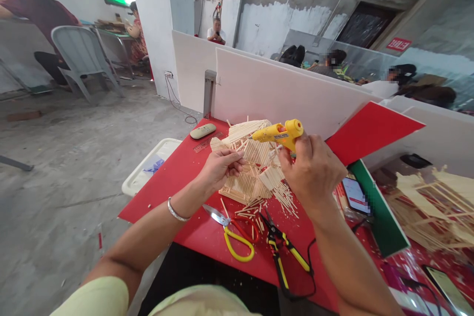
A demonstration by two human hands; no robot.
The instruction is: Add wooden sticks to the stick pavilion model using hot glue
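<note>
A yellow hot glue gun is gripped in my right hand, its nozzle pointing left over a model built of thin wooden sticks. My left hand is closed in a pinch at the model's left side, close to the nozzle; what its fingertips hold is too small to make out. Loose wooden sticks lie in a heap at the model's front right. Nearer my body are scissors with red and yellow handles and black-and-yellow pliers.
A glasses case and a clear ruler lie on the red table. White boards stand behind it. To the right are a phone, a green board and another wooden model. A white bin stands at left.
</note>
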